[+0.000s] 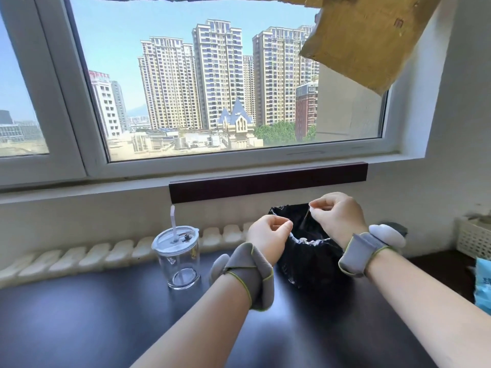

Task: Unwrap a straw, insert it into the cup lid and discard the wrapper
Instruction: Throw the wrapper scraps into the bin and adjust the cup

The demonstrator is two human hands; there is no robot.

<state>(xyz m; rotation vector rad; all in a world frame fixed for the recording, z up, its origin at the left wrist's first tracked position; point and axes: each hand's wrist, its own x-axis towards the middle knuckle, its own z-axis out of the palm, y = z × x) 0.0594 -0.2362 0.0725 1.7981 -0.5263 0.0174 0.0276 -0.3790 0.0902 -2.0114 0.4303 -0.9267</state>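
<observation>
Cup (pixel 180 261): clear, glossy, glass or hard plastic, cannot tell which. Lid (pixel 175 238): clear smooth plastic. Straw (pixel 174 221): pale, translucent, smooth plastic. Wrapper (pixel 305 217): thin transparent film, hard to see. Bin bag (pixel 310 253): black plastic, crinkled, shiny. Desk (pixel 93 314): dark, smooth, semi-gloss, reflects window light. Wrist bands (pixel 249 272): grey matt cloth. Basket (pixel 474 239): white plastic lattice.

Both forearms reach forward, grey bands at the wrists. The left hand (pixel 268 232) and right hand (pixel 336 215) are pinched closed, near each other.
</observation>
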